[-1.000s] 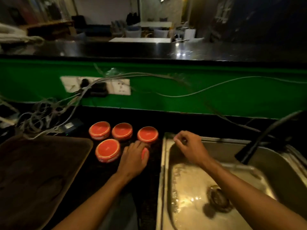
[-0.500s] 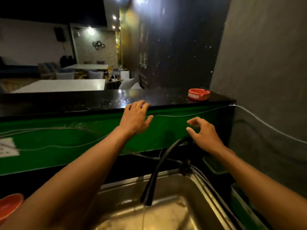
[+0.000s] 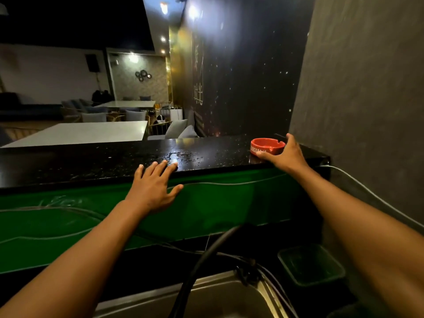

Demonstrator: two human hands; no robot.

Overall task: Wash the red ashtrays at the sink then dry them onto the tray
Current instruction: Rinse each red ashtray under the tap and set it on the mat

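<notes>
The right hand [image 3: 285, 154] is clasping the red ashtray [image 3: 266, 146] by its rim; it is looking rigid, breakable and possibly wet. The left hand [image 3: 153, 187] is resting flat, fingers straight, on the bar counter [image 3: 91, 164].

Dim room, dark wall [image 3: 241, 76], white tables [image 3: 87, 133].

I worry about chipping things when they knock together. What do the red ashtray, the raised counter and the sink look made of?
The red ashtray looks like glossy moulded plastic or melamine, possibly glazed ceramic: opaque, printed lettering, notched rim. The raised counter looks like polished black stone: speckled, mirror-like glare, beaded water. The sink looks like brushed stainless steel: grey, dull metallic sheen.
</notes>
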